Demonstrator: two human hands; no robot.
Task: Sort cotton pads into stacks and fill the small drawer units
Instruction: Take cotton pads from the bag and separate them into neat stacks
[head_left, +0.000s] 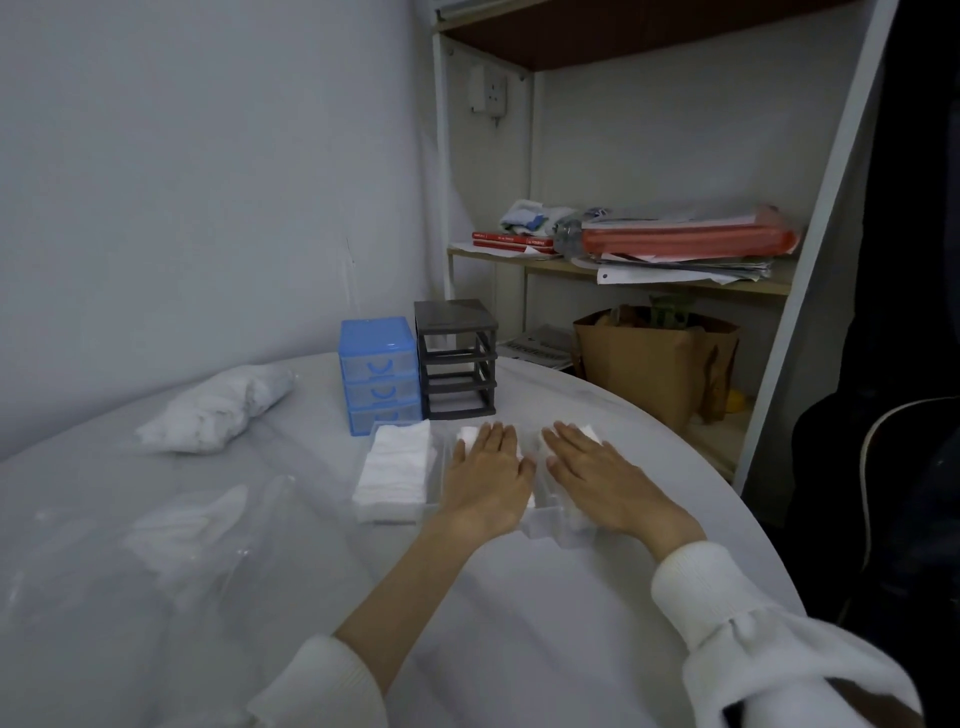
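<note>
White table (519, 597) before grey wall (208, 182), cluttered shelf (649, 278).

**Room and Background**

We see a round white table (545, 597) against a plain grey-white wall (208, 156). At 1 o'clock stands a white-framed shelving unit (527, 182) holding books and papers (685, 260), with a wall socket (488, 93) behind it. A brown paper bag (644, 364) sits beneath. Lighting is dim and cool.
</note>
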